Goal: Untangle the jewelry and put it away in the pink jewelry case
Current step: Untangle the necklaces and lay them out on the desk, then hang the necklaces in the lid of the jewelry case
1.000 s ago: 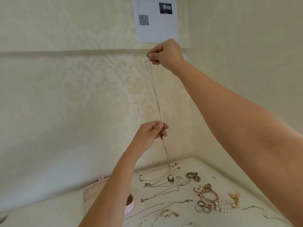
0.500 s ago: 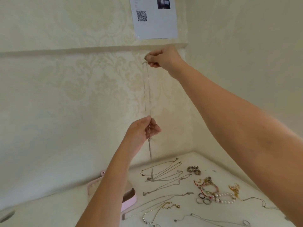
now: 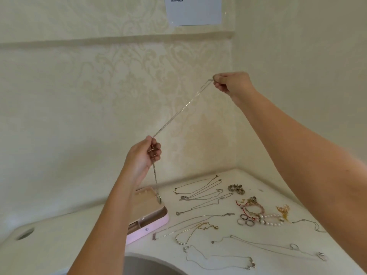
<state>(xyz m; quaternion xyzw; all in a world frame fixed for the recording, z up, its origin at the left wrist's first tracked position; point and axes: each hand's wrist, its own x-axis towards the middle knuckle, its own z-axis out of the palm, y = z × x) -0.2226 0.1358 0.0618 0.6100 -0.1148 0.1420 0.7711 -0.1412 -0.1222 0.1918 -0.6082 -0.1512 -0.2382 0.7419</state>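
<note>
Lowered right hand (image 3: 232, 84), necklace (image 3: 178, 112) slanting up-right

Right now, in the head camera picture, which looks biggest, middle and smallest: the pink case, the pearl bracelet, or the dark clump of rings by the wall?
1. pink case, partly hidden by an arm
2. pearl bracelet
3. dark clump of rings, slightly farther back

There was cream patterned wallpaper (image 3: 95, 100) ahead of me, a ledge (image 3: 119, 39) running across it, and a white printed sheet (image 3: 195, 13) up top. My pale tabletop (image 3: 65, 225) had a round hole (image 3: 25, 233) at its left, and something grey and curved (image 3: 151, 264) sat nearest me.
</note>
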